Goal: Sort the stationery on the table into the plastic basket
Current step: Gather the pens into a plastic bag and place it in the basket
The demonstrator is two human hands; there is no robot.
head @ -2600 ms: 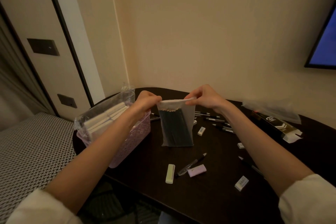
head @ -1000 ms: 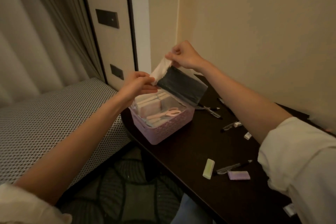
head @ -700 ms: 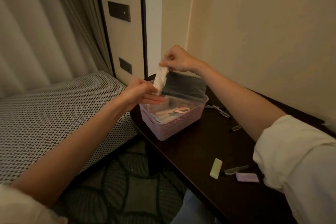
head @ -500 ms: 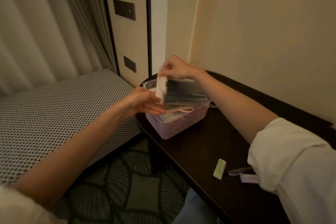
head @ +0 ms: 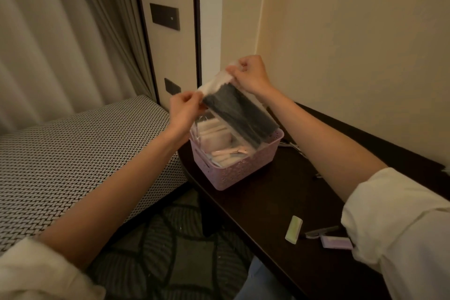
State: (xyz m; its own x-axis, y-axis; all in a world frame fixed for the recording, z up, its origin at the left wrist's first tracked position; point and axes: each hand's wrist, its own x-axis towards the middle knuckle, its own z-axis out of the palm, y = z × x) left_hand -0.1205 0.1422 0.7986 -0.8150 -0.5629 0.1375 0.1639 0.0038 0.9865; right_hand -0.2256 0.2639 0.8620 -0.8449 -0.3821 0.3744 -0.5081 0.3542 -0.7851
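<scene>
Holding: you pinch the clear packet of dark pens (head: 239, 114) by its white top flap, tilted over the basket.
Table edge: the dark table (head: 267, 202) curves away just left of and in front of the pink plastic basket (head: 241, 170), which sits close to that rim; bare tabletop lies between the basket and the items near your right sleeve.
Left hand (head: 183, 112): your fingers curl round the flap's lower corner, just above the basket's left side.
Right hand (head: 248, 74): your fingers grip the flap's upper corner, higher and nearer the wall.
Packet: its lower end touches or hangs just over the basket's far right rim; you cannot tell which.
Basket contents: pale wrapped packs (head: 214, 133) and pink scissors (head: 229, 152) fill much of the inside under the packet.
Nearby: a green eraser (head: 294, 229), a pen (head: 319, 231) and a lilac eraser (head: 336, 242) lie well apart from the basket.
</scene>
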